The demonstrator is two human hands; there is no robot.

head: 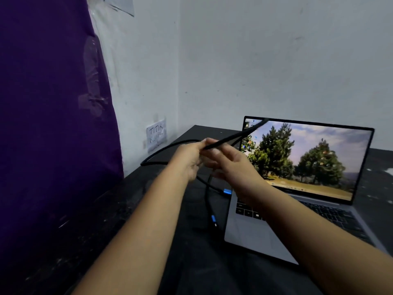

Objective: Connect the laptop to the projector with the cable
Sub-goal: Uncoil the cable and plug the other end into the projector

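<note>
Laptop (pixel 297 188) on table (pixel 127 209); cable (pixel 170 150) left.

Single head-worn view, forward and down, close over both forearms toward the table (pixel 63 241) corner and walls.

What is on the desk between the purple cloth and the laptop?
In the head view, the black cable loops there, held up in both hands, and its two blue-tipped plugs hang free beside the laptop. Neither is plugged in.

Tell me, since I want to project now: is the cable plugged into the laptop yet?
Not plugged in. Both blue connectors of the cable hang loose left of the laptop.
</note>
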